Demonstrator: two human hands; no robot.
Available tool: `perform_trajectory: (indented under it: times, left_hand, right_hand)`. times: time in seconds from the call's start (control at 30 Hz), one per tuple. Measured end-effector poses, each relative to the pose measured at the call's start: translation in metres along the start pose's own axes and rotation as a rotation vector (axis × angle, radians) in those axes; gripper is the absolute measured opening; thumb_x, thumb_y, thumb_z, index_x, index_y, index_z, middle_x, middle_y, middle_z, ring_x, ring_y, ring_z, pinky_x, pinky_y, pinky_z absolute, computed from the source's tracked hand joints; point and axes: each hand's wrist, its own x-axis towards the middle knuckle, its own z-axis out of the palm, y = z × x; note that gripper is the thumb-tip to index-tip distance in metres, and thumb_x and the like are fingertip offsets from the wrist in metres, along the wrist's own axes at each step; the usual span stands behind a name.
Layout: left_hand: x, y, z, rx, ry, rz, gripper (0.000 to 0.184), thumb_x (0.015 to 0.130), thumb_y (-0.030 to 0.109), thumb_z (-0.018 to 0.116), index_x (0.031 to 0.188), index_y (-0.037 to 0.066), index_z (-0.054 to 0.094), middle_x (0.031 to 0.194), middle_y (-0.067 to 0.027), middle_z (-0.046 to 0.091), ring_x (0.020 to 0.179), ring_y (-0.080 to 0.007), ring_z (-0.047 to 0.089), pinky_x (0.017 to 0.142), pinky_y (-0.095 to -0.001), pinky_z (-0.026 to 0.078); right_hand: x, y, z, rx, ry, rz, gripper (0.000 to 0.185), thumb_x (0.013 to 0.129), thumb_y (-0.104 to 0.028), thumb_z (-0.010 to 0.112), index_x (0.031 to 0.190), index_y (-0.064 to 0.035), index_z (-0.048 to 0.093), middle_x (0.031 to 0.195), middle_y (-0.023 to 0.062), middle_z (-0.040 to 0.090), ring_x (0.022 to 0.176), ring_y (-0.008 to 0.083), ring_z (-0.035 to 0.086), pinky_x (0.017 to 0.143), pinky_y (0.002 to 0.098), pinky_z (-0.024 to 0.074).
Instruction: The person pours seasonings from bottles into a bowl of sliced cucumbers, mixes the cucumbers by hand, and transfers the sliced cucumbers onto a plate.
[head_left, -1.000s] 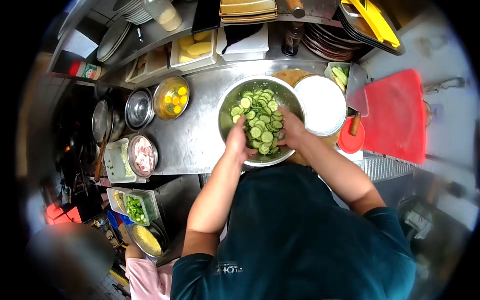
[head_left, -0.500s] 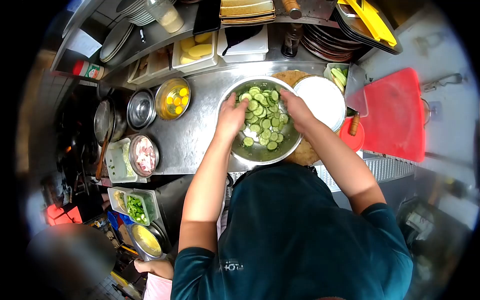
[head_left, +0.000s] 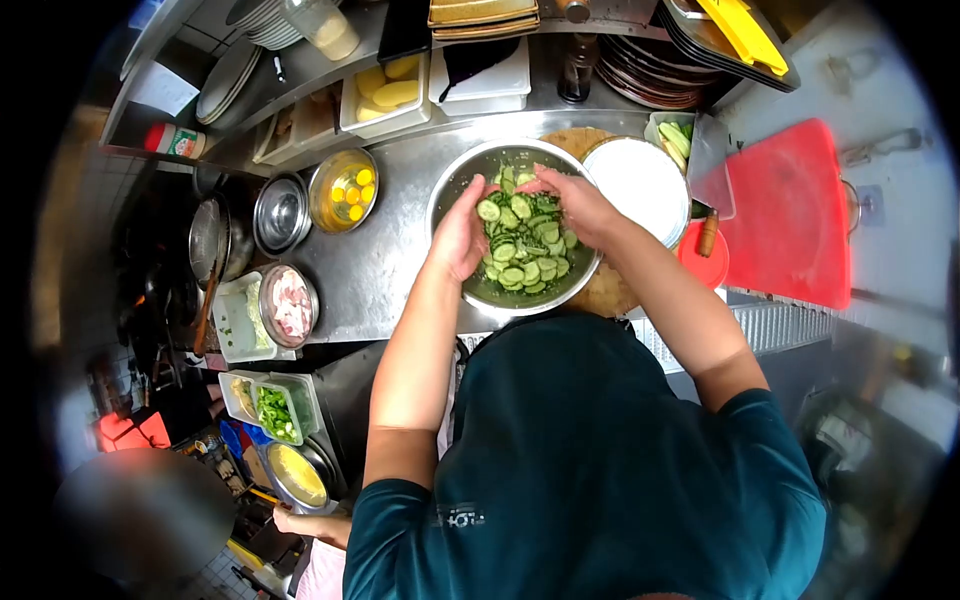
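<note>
Sliced cucumber point(head_left: 522, 245) lies heaped in a large steel mixing bowl point(head_left: 560, 292) on the counter. My left hand point(head_left: 462, 237) reaches into the bowl at the left, its fingers curved around the edge of the heap. From the right, my right hand point(head_left: 578, 207) cups the other side, with its fingertips among the slices at the back. Both hands hold cucumber between them; some fingertips are hidden by the slices. The bowl rests partly over a round wooden board point(head_left: 605, 293).
Left of the bowl stand a bowl of egg yolks point(head_left: 352, 192), an empty-looking steel bowl point(head_left: 282, 216) and a bowl of raw meat point(head_left: 290, 306). A white round lid or plate point(head_left: 637, 190) and a red cutting board point(head_left: 787, 215) are at the right. Another person's hand point(head_left: 290, 520) shows lower left.
My hands have moved closer together and gathered the cucumber slices between them. The heap has shifted and turned over toward the front of the bowl. The camera view has shifted slightly.
</note>
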Motion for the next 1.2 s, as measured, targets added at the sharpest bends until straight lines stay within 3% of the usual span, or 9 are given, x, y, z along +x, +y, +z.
perform_trajectory:
  times: [0.07, 0.33, 0.43, 0.5, 0.63, 0.73, 0.9, 0.97, 1.2]
  left_hand:
    - [-0.013, 0.006, -0.003, 0.198, 0.083, 0.044, 0.075, 0.098, 0.062, 0.057, 0.139, 0.0, 0.051, 0.13, -0.0158, 0.064, 0.127, -0.0319, 0.056, 0.109, -0.0573, 0.038]
    - [-0.024, 0.0, 0.015, 0.234, 0.418, -0.229, 0.074, 0.103, 0.059, 0.039, 0.157, 0.008, 0.036, 0.161, -0.0239, 0.032, 0.148, -0.043, 0.029, 0.112, -0.0735, 0.025]
    - [0.001, -0.024, 0.004, 0.06, 0.368, -0.262, 0.072, 0.103, 0.058, 0.039, 0.157, 0.01, 0.035, 0.162, -0.0264, 0.027, 0.148, -0.0413, 0.028, 0.113, -0.0705, 0.027]
    - [0.015, -0.042, -0.004, -0.007, 0.268, -0.213, 0.07, 0.103, 0.057, 0.041, 0.156, 0.009, 0.038, 0.156, -0.0233, 0.04, 0.142, -0.0367, 0.041, 0.115, -0.0547, 0.037]
    - [0.003, -0.026, 0.005, -0.181, 0.047, -0.112, 0.074, 0.102, 0.06, 0.043, 0.152, 0.005, 0.041, 0.144, -0.0133, 0.057, 0.128, -0.0322, 0.058, 0.114, -0.054, 0.039]
    - [-0.01, 0.0, 0.018, 0.147, 0.387, -0.215, 0.07, 0.105, 0.059, 0.038, 0.152, 0.007, 0.044, 0.149, -0.0175, 0.054, 0.136, -0.0302, 0.051, 0.111, -0.0505, 0.041]
    - [0.02, -0.01, 0.0, 0.476, 0.456, 0.122, 0.07, 0.107, 0.052, 0.042, 0.154, 0.0, 0.04, 0.155, -0.0224, 0.045, 0.14, -0.0329, 0.047, 0.117, -0.0389, 0.034]
    - [0.035, -0.019, -0.004, 0.285, 0.365, 0.052, 0.069, 0.107, 0.054, 0.039, 0.152, 0.002, 0.044, 0.153, -0.0205, 0.048, 0.137, -0.0335, 0.051, 0.111, -0.0422, 0.042]
    - [0.019, -0.021, 0.004, -0.067, 0.191, -0.024, 0.068, 0.107, 0.06, 0.031, 0.152, 0.01, 0.044, 0.15, -0.0133, 0.052, 0.137, -0.034, 0.05, 0.112, -0.0566, 0.04]
  right_hand:
    - [0.004, 0.008, -0.019, -0.288, -0.067, -0.142, 0.051, 0.106, -0.041, 0.05, 0.129, 0.0021, 0.063, 0.121, 0.0188, 0.069, 0.116, 0.0243, 0.064, 0.097, 0.0379, 0.0529]
    - [-0.035, 0.009, 0.022, 0.073, 0.207, 0.175, 0.066, 0.102, -0.056, 0.046, 0.152, -0.0124, 0.045, 0.148, 0.0138, 0.052, 0.144, 0.032, 0.038, 0.116, 0.0668, 0.0196]
    - [-0.012, 0.014, 0.032, 0.244, 0.206, 0.226, 0.055, 0.11, -0.043, 0.03, 0.138, -0.0047, 0.058, 0.139, 0.0122, 0.063, 0.124, 0.0263, 0.063, 0.106, 0.0422, 0.0507]
    - [-0.003, 0.022, 0.025, 0.241, 0.159, 0.197, 0.056, 0.11, -0.044, 0.033, 0.14, -0.004, 0.056, 0.141, 0.0121, 0.061, 0.125, 0.0267, 0.061, 0.107, 0.0445, 0.0495]
    - [0.0, 0.013, 0.016, 0.126, 0.091, 0.157, 0.068, 0.106, -0.053, 0.042, 0.151, -0.0026, 0.045, 0.159, 0.015, 0.042, 0.139, 0.0284, 0.049, 0.11, 0.0493, 0.0437]
    - [-0.036, -0.02, 0.025, -0.279, 0.088, 0.115, 0.08, 0.102, -0.059, 0.046, 0.157, -0.0017, 0.036, 0.165, 0.0181, 0.028, 0.144, 0.0314, 0.041, 0.114, 0.0524, 0.0374]
    - [0.042, 0.028, -0.017, -0.093, 0.201, 0.057, 0.074, 0.105, -0.061, 0.037, 0.154, -0.0063, 0.042, 0.157, 0.0206, 0.041, 0.146, 0.0345, 0.036, 0.119, 0.0573, 0.0253]
    - [0.032, 0.024, 0.013, -0.157, 0.283, 0.034, 0.067, 0.107, -0.055, 0.036, 0.148, -0.0033, 0.047, 0.145, 0.0143, 0.057, 0.13, 0.0293, 0.056, 0.113, 0.0499, 0.0396]
    - [0.041, 0.025, 0.019, 0.065, -0.038, 0.102, 0.058, 0.108, -0.045, 0.044, 0.147, -0.003, 0.049, 0.146, 0.0148, 0.055, 0.132, 0.0261, 0.053, 0.108, 0.0397, 0.0454]
